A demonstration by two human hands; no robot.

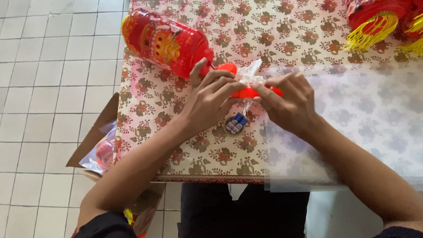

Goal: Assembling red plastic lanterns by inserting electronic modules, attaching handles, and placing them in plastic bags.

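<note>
My left hand [211, 98] and my right hand [287, 103] meet over the table and both pinch a thin red plastic rod [250, 92] wrapped in a bit of crinkled clear plastic [250, 74]. The rod leads to a red cylinder-shaped lantern [165, 41] with gold print, which lies on its side at the upper left of the table. Just below my hands a small round pack of batteries [234, 125] rests on the cloth.
The table carries a floral cloth [182, 141] and a large clear plastic sheet [375, 124] on its right half. Red lanterns with yellow tassels [374, 26] lie at the top right. An open cardboard box [100, 148] holding wrapped red items stands on the white tiled floor at the left.
</note>
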